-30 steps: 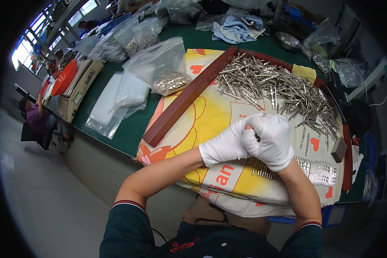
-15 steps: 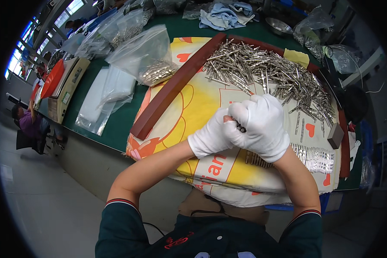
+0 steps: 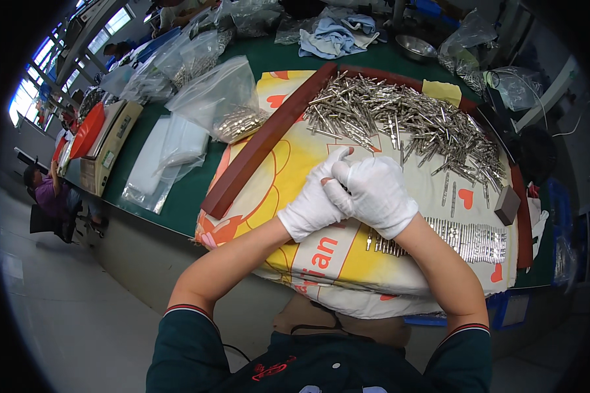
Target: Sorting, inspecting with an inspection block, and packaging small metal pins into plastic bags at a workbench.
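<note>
Right grip (image 3: 379, 196) against left grip (image 3: 313, 204), contents unclear

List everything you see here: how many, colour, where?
Metal rods: uncountable, silver, heaped at back, rowed front right
Printed cloth: one, yellow, white, orange, on table
Table: one, green, beneath cloth
Bars: three or more, dark red, left, back, right
Block: one, grey, cloth's right edge
Sheet: one, yellow, back right
Bags: several, clear, left and back
Scale: one, beige, left
Tray: one, red, at scale
Rags: bunched, blue and white, back
Bowl: one, silver, back right
People: two or more, one in purple, left background
Forearms: two, bare, lower middle
Left hand: one, white-gloved, over cloth
Right hand: one, white-gloved, touching the left
</note>
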A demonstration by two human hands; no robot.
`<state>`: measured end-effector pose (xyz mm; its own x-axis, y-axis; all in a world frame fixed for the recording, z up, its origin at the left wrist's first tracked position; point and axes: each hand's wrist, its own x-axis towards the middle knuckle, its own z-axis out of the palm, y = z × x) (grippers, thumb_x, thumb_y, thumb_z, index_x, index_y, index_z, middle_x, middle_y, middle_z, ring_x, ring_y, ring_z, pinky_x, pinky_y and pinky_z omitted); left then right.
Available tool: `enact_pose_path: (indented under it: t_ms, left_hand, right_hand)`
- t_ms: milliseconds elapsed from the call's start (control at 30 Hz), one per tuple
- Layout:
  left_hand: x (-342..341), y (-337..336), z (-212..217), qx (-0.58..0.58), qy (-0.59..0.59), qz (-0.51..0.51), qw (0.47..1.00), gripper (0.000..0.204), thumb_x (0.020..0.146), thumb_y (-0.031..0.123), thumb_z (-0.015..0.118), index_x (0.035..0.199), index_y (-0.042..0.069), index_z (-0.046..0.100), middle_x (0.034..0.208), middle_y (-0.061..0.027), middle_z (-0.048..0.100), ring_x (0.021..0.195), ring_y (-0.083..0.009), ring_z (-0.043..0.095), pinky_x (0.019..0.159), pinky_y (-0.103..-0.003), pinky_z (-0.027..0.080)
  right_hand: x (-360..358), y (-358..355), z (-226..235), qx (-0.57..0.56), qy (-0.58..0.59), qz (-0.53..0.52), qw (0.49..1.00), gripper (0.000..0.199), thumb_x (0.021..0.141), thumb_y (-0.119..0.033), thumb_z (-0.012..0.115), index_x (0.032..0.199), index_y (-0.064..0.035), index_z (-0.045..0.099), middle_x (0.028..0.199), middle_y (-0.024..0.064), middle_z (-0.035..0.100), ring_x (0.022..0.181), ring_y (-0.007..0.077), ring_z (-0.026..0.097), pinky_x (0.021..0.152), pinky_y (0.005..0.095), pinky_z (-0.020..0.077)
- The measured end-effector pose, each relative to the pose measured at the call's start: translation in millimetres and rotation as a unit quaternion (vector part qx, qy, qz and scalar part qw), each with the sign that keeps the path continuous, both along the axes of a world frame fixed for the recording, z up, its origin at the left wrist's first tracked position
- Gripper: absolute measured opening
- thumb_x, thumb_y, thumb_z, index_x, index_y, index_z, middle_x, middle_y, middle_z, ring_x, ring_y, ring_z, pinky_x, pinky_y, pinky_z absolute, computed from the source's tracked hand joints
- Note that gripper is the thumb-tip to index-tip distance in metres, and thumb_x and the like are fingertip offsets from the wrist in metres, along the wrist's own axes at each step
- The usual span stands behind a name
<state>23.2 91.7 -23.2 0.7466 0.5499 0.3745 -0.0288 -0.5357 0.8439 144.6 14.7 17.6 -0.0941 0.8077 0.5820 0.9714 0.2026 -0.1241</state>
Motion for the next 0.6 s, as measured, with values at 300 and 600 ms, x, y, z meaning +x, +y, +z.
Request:
enact_pose_path:
  t_ms: [300,600]
  left_hand:
    - [-1.2,1.1,0.0,0.287,0.027,0.095,0.953,0.081,0.063,0.032,0.07,0.13,-0.003,0.04,0.117,-0.0179,0.051,0.113,-0.0365,0.048,0.097,-0.047,0.033]
    - [0.3,-6.6,17.2,0.035,0.007,-0.062,0.997,0.049,0.067,0.009,0.072,0.113,0.004,0.055,0.111,-0.0145,0.059,0.104,-0.029,0.058,0.09,-0.036,0.046]
  right_hand:
    - [-4.1,-0.9,-4.5,0.033,-0.041,-0.018,0.998,0.024,0.075,-0.028,0.063,0.063,-0.0123,0.051,0.053,0.0048,0.05,0.049,0.0241,0.053,0.047,0.0384,0.0406]
    - [2.8,-5.4,19.3,0.117,0.073,0.075,0.988,0.012,0.071,-0.018,0.065,0.064,-0.0098,0.058,0.054,0.0085,0.053,0.05,0.0271,0.055,0.048,0.037,0.0428]
